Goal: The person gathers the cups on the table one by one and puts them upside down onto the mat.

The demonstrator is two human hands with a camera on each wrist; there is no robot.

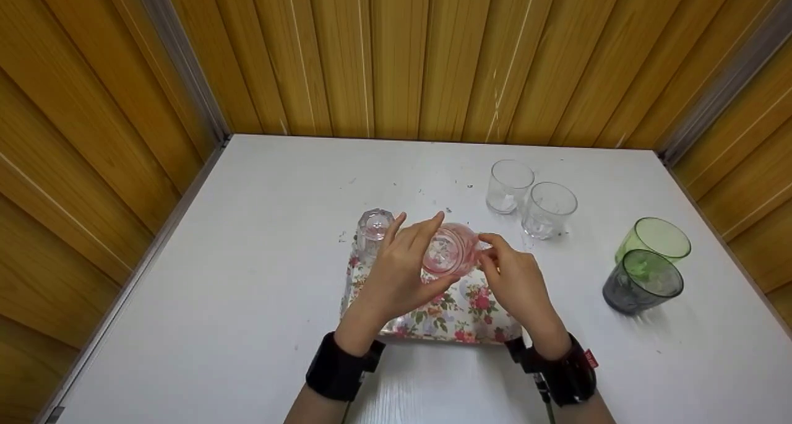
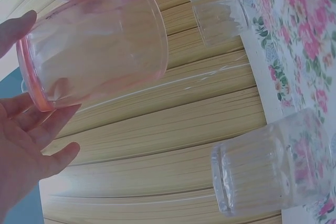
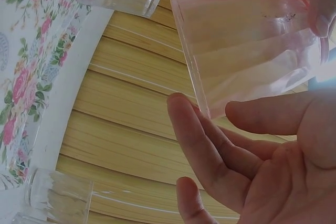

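Note:
A transparent pink glass [image 1: 451, 250] is held upside down above a flower-patterned tray [image 1: 445, 325]. My left hand [image 1: 396, 275] grips it near the base, thumb on one side and fingers on the other, as the left wrist view shows. At the rim end, my right hand [image 1: 516, 281] has its thumb and forefinger close to the pink glass [image 3: 241, 51]; whether they touch it I cannot tell. Just left of the pink glass, a clear faceted glass [image 1: 371, 235] stands upside down on the tray, its thick base [image 2: 223, 182] upward.
Two clear glasses, one farther back [image 1: 509, 186] and one nearer [image 1: 549, 210], stand upright beyond the tray's right side. Farther right are a green glass [image 1: 659, 238] and a dark grey glass [image 1: 640, 288], close together. Yellow panelled walls [image 1: 396, 59] border the white table [image 1: 247, 238].

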